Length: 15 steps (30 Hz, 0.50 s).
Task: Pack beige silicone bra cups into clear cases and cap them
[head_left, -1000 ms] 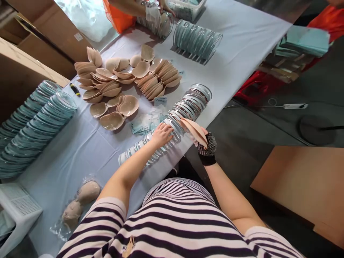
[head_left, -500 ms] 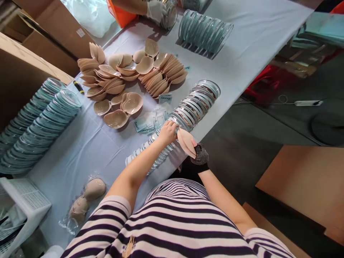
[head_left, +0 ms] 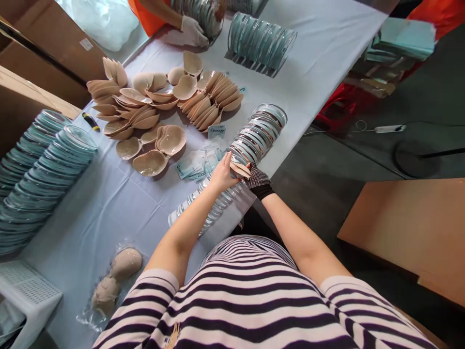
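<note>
A long row of clear plastic shells (head_left: 254,138) lies on its side along the table's near edge. My left hand (head_left: 222,174) rests on the row about midway, fingers spread against the shells. My right hand (head_left: 257,178), in a black dotted glove, holds a beige pad (head_left: 240,169) and presses it into the row right beside my left hand. A heap of more beige pads (head_left: 160,106) lies further back on the light cloth.
Stacks of teal-rimmed shells (head_left: 39,174) lie at the left and another row (head_left: 259,43) at the back. A co-worker's gloved hand (head_left: 192,31) works at the far edge. Small paper packets (head_left: 198,165), a bagged pad pair (head_left: 112,281), a white basket (head_left: 25,295).
My right hand has brought the beige pad in from the right and down into the row of shells. My left hand slid a little further along the row.
</note>
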Available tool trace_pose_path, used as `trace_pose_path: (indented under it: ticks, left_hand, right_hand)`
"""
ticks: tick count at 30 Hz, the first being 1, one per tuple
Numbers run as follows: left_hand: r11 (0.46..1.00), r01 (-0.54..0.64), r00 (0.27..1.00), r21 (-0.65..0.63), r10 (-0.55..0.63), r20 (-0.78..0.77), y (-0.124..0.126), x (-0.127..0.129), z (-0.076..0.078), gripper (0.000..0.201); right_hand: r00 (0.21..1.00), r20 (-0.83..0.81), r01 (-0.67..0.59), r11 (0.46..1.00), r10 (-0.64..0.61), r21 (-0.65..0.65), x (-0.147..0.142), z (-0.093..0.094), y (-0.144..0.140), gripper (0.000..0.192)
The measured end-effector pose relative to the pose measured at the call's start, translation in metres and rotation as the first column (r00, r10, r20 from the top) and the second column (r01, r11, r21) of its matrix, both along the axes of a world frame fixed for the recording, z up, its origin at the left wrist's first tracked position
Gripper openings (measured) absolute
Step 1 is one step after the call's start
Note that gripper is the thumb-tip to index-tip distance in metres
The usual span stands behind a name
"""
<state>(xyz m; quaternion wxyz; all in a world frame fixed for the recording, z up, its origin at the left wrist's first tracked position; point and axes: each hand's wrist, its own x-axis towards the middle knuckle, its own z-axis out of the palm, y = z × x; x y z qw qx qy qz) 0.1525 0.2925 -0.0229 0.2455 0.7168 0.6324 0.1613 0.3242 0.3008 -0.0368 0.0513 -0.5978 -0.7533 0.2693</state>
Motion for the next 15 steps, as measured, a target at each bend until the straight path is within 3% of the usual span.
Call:
trace_pose_path:
  ticks: [5, 10, 15]
  left_hand:
    - [0.998, 0.056, 0.998, -0.022, -0.057, -0.035, -0.002, -0.002, 0.005, 0.119]
    - [0.998, 0.051, 0.998, -0.041, -0.053, -0.047, -0.004, -0.006, 0.003, 0.119]
    - [0.997, 0.005, 0.993, -0.074, -0.013, -0.114, -0.004, -0.011, -0.003, 0.118]
  right_hand:
    - [0.997, -0.003, 0.071, 0.997, -0.071, -0.006, -0.001, -0.005, -0.002, 0.04]
    - [0.998, 0.024, 0.059, 0.998, -0.06, 0.034, 0.004, -0.001, -0.005, 0.038]
    - [0.993, -0.109, 0.031, 0.997, -0.039, -0.075, 0.023, 0.007, -0.01, 0.029]
